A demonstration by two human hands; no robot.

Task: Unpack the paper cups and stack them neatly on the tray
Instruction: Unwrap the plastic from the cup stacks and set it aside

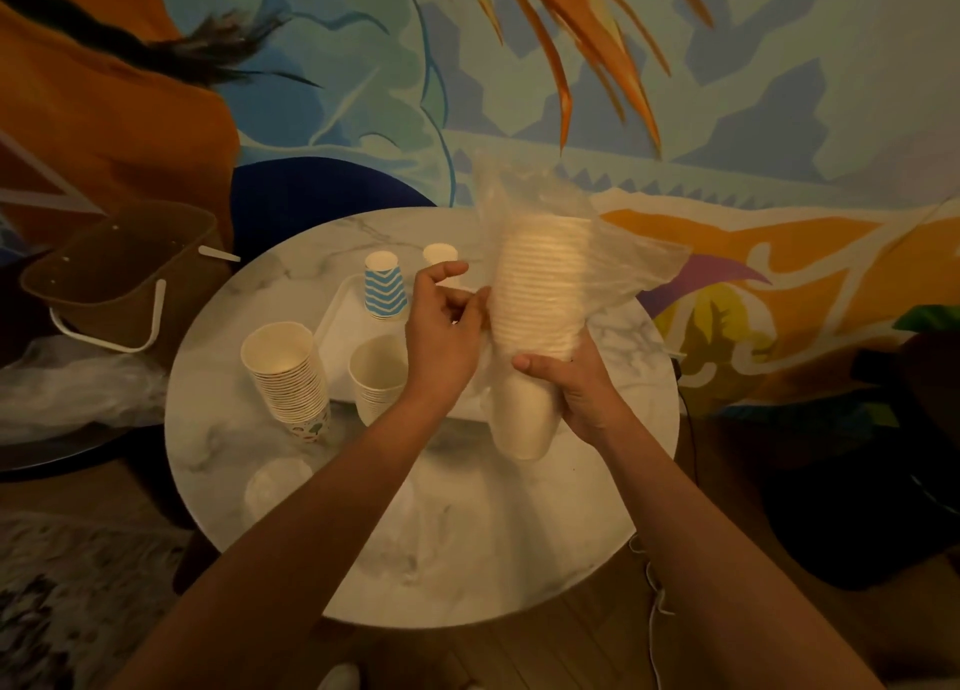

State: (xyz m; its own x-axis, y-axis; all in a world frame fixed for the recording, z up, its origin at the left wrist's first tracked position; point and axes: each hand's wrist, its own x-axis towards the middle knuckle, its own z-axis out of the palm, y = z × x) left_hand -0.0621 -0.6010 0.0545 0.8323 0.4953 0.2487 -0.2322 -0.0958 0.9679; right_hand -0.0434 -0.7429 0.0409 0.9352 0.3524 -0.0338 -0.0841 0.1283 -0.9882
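I hold a tall stack of white paper cups above the round table, its upper part still inside a clear plastic wrapper. My right hand grips the stack near its bare lower end. My left hand pinches the wrapper at the stack's left side. A white tray lies behind my hands and carries an upturned blue zigzag cup stack and an upturned white cup. An open cup stack stands at the tray's front edge.
A leaning stack of cups stands on the marble table left of the tray. A crumpled clear wrapper lies near the table's front left. A brown basket sits to the left, with plastic film below it.
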